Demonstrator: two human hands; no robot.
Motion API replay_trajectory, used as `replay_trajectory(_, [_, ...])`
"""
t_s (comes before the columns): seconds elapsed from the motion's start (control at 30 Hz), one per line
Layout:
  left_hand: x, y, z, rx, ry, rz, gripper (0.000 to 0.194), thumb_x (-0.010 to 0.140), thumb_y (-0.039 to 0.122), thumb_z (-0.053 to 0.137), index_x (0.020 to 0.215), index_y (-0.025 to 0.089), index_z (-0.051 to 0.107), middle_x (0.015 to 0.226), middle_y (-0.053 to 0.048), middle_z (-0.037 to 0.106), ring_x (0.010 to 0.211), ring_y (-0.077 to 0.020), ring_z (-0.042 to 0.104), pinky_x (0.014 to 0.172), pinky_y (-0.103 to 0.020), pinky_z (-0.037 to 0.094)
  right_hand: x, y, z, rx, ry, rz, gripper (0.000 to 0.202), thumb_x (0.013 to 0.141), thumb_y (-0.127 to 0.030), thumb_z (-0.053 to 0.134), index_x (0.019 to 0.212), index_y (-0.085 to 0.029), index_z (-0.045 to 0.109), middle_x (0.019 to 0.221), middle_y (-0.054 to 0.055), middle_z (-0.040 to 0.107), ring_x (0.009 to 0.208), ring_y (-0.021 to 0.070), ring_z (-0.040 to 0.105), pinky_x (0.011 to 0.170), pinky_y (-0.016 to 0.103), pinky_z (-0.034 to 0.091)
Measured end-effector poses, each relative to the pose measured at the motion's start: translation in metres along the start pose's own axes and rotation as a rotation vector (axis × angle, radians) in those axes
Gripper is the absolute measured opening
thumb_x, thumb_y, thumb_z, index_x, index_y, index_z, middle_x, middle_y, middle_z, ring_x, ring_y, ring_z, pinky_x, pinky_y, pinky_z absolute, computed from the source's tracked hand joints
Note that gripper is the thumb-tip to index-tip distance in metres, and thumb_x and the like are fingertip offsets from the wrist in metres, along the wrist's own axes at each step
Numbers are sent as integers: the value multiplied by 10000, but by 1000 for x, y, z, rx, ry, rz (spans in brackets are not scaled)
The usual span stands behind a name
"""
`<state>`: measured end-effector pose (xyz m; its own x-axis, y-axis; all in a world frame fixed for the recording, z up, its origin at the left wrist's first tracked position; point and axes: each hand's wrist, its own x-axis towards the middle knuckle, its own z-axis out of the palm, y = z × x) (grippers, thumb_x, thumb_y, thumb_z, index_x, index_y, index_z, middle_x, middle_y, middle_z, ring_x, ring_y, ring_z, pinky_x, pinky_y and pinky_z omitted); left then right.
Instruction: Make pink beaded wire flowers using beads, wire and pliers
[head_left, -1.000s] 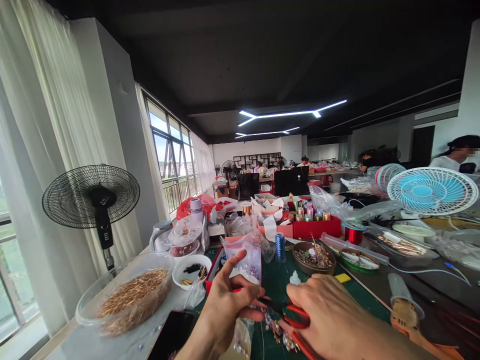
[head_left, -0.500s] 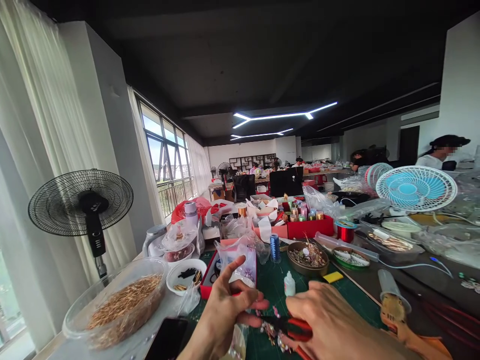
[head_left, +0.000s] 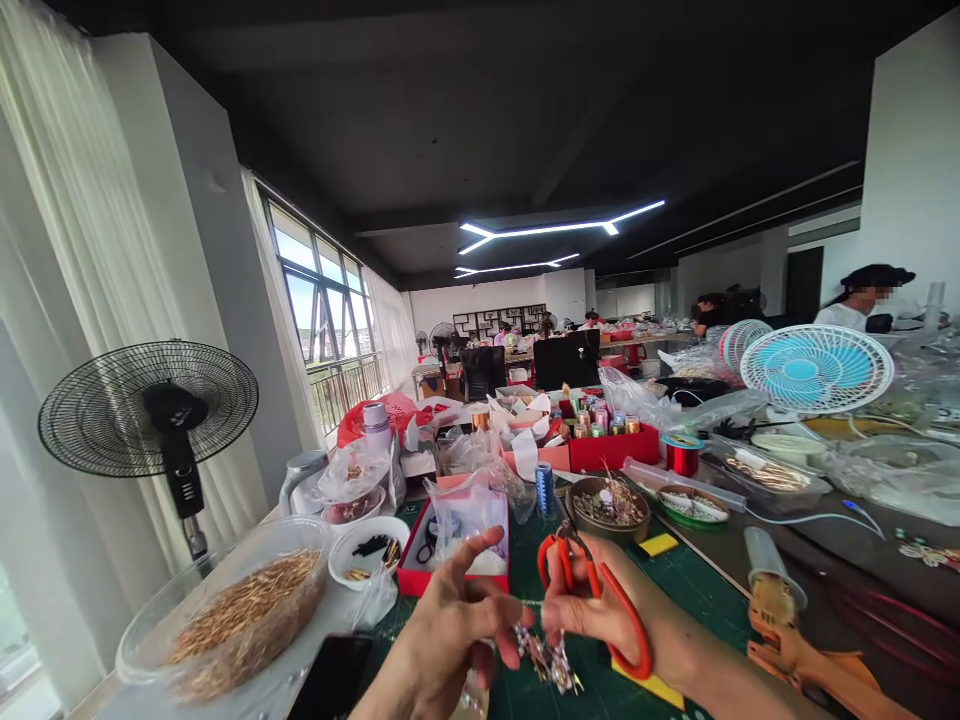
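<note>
My right hand (head_left: 611,590) has orange-handled scissors (head_left: 636,625) hooked on its fingers, with the blades turned up and away. Its thumb and forefinger pinch close to a thin strand beside a cluster of small shiny beads (head_left: 551,660). Facing it from the left, my left hand (head_left: 450,615) has its forefinger stretched out, while the thumb and other fingers close on the near end of the beaded piece. The cluster hangs between both hands above the green cutting mat (head_left: 525,690). Exactly where the left fingertips grip is partly hidden.
Left lie a clear tub of golden sticks (head_left: 247,610), a white bowl (head_left: 367,550) and a phone (head_left: 334,675). Ahead are a red box (head_left: 416,580), a blue thread spool (head_left: 544,488) and a round brown tray (head_left: 609,508). A glue gun (head_left: 795,630) lies right. Fans and people stand farther off.
The scissors have swung from pointing left at the beaded piece to pointing upward in my right hand. That hand has turned, its fingertips now near the strand; the white bottle is now hidden.
</note>
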<state>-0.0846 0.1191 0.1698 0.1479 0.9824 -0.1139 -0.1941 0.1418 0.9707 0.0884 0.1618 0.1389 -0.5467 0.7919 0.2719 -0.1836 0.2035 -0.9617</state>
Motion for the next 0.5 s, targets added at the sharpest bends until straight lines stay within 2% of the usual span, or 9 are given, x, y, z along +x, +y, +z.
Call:
replay_trajectory(0.13, [1,-13,-4,26,-113,-51,890,530,147,692,1322,108,290,656,-38,660,348,-71,452,255,-117,270,-2,-14,-12,-160,-44,14,343,669,-322,723,745,-210,407,609,-66,535,580,132,590,594,267,462])
replay_trajectory(0.27, [3,-30,-4,125,-184,-28,853,547,140,663,1319,153,301,660,-21,665,302,-44,389,247,-114,250,-10,-19,-22,-320,-122,129,304,647,-259,704,717,-202,413,592,-64,538,521,115,564,492,228,427])
replay_trajectory(0.4, [7,-44,-4,320,-200,-39,784,573,128,612,1290,184,300,658,9,651,311,-49,405,244,-109,262,-21,-7,-39,-416,-137,254,250,635,-198,670,698,-197,427,586,-74,517,485,87,513,452,203,391])
replay_trajectory(0.5, [15,-62,-1,537,-226,-62,679,602,108,553,1236,182,323,656,32,639,323,-60,432,244,-118,286,-31,7,-57,-538,-101,339,233,648,-162,632,669,-203,403,558,-85,497,491,86,511,462,198,378])
